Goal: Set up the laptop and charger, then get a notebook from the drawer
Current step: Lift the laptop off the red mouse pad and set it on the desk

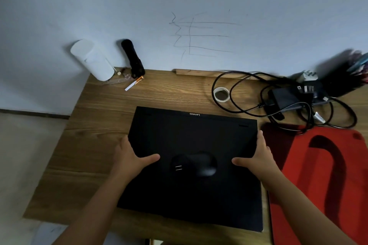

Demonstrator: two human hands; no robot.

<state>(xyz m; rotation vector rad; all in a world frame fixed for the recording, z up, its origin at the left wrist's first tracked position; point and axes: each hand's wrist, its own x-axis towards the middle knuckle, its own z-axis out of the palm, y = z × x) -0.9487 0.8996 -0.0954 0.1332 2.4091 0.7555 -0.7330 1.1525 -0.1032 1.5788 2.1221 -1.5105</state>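
Observation:
A closed black laptop (191, 137) lies flat in the middle of the wooden desk (99, 117), its logo toward the wall. My left hand (132, 155) grips its left edge, thumb resting on the lid. My right hand (258, 155) grips the right edge the same way. A black mouse (201, 163) sits on the lid between my thumbs. The black charger brick (282, 97) with its tangled cables (235, 89) lies at the desk's back right. No drawer or notebook is in view.
A red bag (318, 175) lies to the right of the laptop. A roll of tape (221, 94) sits near the cables. A white cylinder (93, 59), a black bottle (133, 58) and a small white-and-orange stick (133, 83) stand at the back left. A dark pen holder (346, 73) is at far right.

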